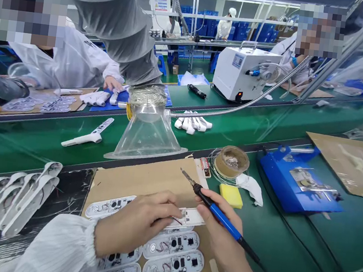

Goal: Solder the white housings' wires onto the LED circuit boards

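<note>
My right hand (223, 225) grips a soldering iron (224, 218) with a blue and black handle, its metal tip pointing up and left above the cardboard. Beside it, my left hand (141, 219) has its fingers closed on the left part of a white plastic housing (194, 217). A dark wire shows near those fingertips; whether they pinch it too, I cannot tell. The heel of my right hand is close to the housing's right end. Below both hands, several white oval shells with circuit boards (173, 267) lie in rows on the cardboard sheet (143, 176).
A clear fume hood (150, 136) hangs ahead. To the right are a solder wire spool (231, 162), a yellow sponge (231, 196), a white curved piece (250, 188) and a blue iron stand (282, 179). White handles (11, 199) lie left. A co-worker (74, 61) sits across the conveyor.
</note>
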`<state>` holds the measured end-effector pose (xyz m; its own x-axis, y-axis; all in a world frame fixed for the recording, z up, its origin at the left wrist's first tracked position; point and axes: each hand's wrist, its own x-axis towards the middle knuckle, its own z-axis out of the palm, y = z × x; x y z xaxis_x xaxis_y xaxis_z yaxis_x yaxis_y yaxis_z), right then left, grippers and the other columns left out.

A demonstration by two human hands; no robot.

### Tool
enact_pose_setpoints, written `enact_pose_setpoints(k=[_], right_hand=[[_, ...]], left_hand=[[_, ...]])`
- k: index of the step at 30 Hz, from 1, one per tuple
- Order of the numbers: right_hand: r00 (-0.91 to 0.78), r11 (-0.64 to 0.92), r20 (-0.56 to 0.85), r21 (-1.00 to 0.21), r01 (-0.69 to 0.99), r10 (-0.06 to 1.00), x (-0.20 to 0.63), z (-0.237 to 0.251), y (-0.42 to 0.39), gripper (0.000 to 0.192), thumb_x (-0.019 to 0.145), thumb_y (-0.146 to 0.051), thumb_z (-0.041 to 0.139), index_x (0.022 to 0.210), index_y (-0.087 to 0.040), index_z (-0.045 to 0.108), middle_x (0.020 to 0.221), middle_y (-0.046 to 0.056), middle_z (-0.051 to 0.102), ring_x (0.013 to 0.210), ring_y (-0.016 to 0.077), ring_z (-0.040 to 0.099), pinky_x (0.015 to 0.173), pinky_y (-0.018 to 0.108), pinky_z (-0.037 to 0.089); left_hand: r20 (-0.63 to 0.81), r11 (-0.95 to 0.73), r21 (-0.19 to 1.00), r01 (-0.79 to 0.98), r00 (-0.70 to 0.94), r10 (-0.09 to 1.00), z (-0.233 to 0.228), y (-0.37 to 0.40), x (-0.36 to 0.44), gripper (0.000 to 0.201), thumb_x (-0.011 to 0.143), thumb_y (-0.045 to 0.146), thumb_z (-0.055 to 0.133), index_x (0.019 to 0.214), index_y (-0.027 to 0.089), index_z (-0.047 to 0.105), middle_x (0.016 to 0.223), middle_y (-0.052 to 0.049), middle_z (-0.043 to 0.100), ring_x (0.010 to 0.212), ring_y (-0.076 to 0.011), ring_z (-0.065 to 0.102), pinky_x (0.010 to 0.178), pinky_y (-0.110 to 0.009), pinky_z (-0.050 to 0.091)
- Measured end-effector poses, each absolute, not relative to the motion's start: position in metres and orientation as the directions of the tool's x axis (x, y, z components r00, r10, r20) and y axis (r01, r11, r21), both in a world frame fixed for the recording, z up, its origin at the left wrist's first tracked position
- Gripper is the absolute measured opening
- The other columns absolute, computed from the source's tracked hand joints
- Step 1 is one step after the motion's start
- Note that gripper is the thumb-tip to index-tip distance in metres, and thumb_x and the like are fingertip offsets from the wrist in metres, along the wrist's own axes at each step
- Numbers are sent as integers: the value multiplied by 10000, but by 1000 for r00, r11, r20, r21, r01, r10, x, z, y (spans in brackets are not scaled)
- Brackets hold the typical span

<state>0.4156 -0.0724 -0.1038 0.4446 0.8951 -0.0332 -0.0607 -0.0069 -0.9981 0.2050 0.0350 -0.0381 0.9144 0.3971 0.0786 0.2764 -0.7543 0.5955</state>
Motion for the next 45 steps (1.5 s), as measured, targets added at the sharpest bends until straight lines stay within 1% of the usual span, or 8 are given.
enact_pose_setpoints(k=[5,8,11,14,18,23,31,45], right_hand=[[410,0,-38,-996,-91,911,415,-107,-74,336,936,-419,806,1253,-312,781,1224,57,813,1151,264,780,981,363,662],[442,13,-30,-995,-95,897,420,-107,-72,347,917,-420,820,1232,-279,790,1180,78,822,1118,278,790,956,385,673],[464,38,-27,-991,-130,885,425,-106,-69,330,890,-405,841,1188,-268,801,1121,75,834,1061,273,805,915,383,684],[466,60,-17,-987,-149,885,430,-104,-65,318,886,-385,842,1181,-274,800,1098,68,838,1037,264,811,884,373,690],[474,81,43,-995,-61,880,439,-104,-60,302,916,-376,815,1202,-282,795,1124,63,834,1050,256,805,930,395,679],[567,90,193,-975,205,801,457,-100,-75,360,1011,-393,721,1354,-285,742,1359,83,758,1266,285,726,1120,466,593],[615,72,154,-985,157,773,468,-107,-128,323,1018,-382,718,1336,-337,756,1128,62,835,1047,305,811,927,449,690],[628,43,62,-998,45,776,460,-139,-144,115,971,-322,751,1019,-264,839,954,68,762,696,185,726,576,261,645]], left_hand=[[236,-880,441,176,923,303,-46,35,212,219,1107,194,489,1091,220,706,1060,-54,750,894,-181,745,770,-296,570],[220,-750,636,180,890,400,-48,36,214,166,1063,170,548,1018,226,698,1122,-56,755,974,-172,746,828,-287,585],[4,-445,863,238,878,478,-40,40,217,112,1000,202,637,912,240,694,1159,-47,735,1005,-169,735,865,-295,591],[-172,-296,900,321,884,434,-28,44,221,136,1011,250,620,896,242,692,1124,-46,712,984,-177,708,864,-314,583],[-230,-339,856,390,875,427,-25,44,226,209,1063,308,533,910,247,663,972,-24,661,869,-172,641,764,-290,544],[-178,-350,824,445,790,587,-51,25,232,236,1087,291,440,892,245,564,971,-26,598,848,-173,620,755,-297,547],[73,-662,489,568,730,680,-100,-14,249,199,1100,218,428,1048,226,620,1440,-124,567,1096,-293,621,906,-505,581],[202,-744,266,612,720,664,-113,-21,252,132,1062,117,494,1026,199,592,1414,-181,582,1130,-307,621,887,-458,507]])
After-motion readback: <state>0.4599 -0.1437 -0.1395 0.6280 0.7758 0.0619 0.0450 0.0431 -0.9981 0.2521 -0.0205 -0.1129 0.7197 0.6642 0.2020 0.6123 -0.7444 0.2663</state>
